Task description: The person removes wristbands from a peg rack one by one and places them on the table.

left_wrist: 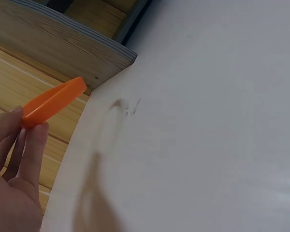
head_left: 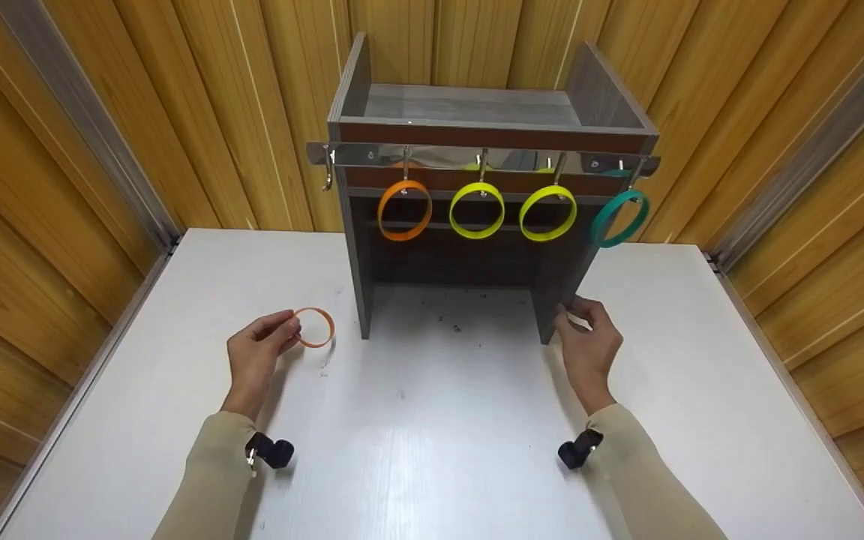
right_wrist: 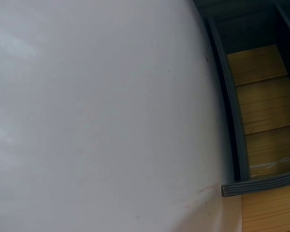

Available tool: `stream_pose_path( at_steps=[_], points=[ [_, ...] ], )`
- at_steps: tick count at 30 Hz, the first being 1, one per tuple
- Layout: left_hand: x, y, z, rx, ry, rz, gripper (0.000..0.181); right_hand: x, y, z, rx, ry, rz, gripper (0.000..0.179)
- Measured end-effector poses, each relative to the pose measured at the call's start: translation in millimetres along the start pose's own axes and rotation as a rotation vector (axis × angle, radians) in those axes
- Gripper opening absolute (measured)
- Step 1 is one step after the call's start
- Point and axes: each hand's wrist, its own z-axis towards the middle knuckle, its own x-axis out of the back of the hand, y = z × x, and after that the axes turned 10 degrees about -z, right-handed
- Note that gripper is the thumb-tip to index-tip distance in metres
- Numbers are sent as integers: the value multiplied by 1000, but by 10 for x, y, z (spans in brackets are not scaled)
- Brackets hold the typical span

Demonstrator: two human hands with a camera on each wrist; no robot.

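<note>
Between thumb and fingers, my left hand (head_left: 256, 352) pinches a thin orange ring (head_left: 332, 328), held above the white table to the left of a grey wooden shelf unit (head_left: 363, 247). In the left wrist view the same ring is seen nearly edge-on. My right hand (head_left: 589, 349) is at the lower right side panel of the unit, fingers bent. Whether it grips the panel or only touches it cannot be made out; the right wrist view shows no clear part of it. A metal hook rail (head_left: 447, 159) runs across the unit's front.
On the rail hang another orange ring (head_left: 380, 214), two yellow rings (head_left: 502, 217) (head_left: 574, 217) and a green ring (head_left: 598, 225). The leftmost hook (head_left: 328, 176) carries no ring. Wood-panelled walls (head_left: 42, 187) enclose the white table (head_left: 417, 420) at the back and both sides.
</note>
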Motion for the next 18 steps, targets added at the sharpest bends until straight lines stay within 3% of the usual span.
stream_pose_path(
  at_steps=[4,11,18],
  points=[
    [12,-52,5,10,1,21,34,2,-12,-4,-11,-2,-4,19],
    [16,-145,7,20,7,164,29,-13,-1,-15,9,1,-39,22],
    [11,-193,12,53,-6,116,31,-18,-6,-7,2,13,-17,21]
  ],
)
